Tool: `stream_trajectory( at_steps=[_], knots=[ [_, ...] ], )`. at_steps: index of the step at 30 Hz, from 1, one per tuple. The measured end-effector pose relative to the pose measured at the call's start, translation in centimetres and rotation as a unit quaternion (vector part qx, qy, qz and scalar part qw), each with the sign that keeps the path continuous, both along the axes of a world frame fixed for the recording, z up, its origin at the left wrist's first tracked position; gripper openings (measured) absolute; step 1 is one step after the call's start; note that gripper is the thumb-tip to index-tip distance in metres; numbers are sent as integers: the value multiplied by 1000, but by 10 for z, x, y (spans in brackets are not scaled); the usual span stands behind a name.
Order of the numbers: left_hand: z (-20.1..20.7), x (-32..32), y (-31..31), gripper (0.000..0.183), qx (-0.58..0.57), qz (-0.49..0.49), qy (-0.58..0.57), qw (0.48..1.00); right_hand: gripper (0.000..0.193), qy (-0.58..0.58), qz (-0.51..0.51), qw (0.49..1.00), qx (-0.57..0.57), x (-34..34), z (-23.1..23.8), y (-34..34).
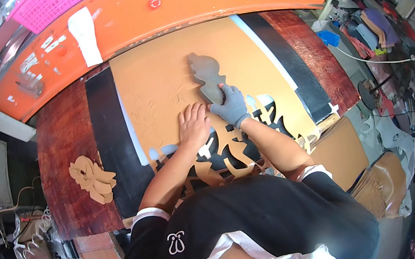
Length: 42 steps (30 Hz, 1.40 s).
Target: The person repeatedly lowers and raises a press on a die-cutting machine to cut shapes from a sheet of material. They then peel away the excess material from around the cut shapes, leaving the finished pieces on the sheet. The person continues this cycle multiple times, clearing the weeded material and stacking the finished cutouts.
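Observation:
A tan sheet of leather-like material (152, 67) lies across the dark board of a cutting press. On it rests a grey cutting die (204, 69) with a wavy, lobed outline. My right hand (232, 106), in a grey glove with bare fingertips, grips the die's near end. Just to the left, my bare left hand (194, 124) lies flat on the sheet, fingers stretched out and holding nothing. The sheet's near part, below both hands, is a web of cut-out holes (231, 153) with the dark board showing through.
An orange press beam (121, 20) with buttons spans the far side, and a pink basket (58, 6) sits on top. Several cut tan pieces (93, 178) are piled on the reddish board at left. More tan sheets (339, 153) are stacked at near right.

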<state>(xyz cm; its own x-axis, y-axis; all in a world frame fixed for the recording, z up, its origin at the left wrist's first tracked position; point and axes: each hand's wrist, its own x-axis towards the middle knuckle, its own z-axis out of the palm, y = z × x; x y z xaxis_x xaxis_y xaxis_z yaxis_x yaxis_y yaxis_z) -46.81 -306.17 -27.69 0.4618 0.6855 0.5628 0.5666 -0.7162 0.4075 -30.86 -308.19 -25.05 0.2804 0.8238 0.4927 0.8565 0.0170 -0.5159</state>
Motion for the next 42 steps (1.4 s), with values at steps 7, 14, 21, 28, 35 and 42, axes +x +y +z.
stream_trajectory(
  at_steps=[7,14,21,28,35,42],
  knots=[
    [-5,-3,2,38,36,5,55,998,54,538,173,825,-1,50,22,3],
    [-4,-3,3,37,31,3,40,999,57,314,62,947,2,89,36,-5],
    [-8,-3,7,34,30,-5,35,999,60,-80,-22,996,-34,98,18,-6],
    [10,9,10,36,9,-49,79,996,31,586,-8,809,45,153,22,-6],
    [9,65,6,41,14,-170,124,977,64,13,10,999,-33,115,10,-6],
    [0,62,7,47,66,-170,100,978,72,-82,-24,996,33,95,2,-6]
  ],
)
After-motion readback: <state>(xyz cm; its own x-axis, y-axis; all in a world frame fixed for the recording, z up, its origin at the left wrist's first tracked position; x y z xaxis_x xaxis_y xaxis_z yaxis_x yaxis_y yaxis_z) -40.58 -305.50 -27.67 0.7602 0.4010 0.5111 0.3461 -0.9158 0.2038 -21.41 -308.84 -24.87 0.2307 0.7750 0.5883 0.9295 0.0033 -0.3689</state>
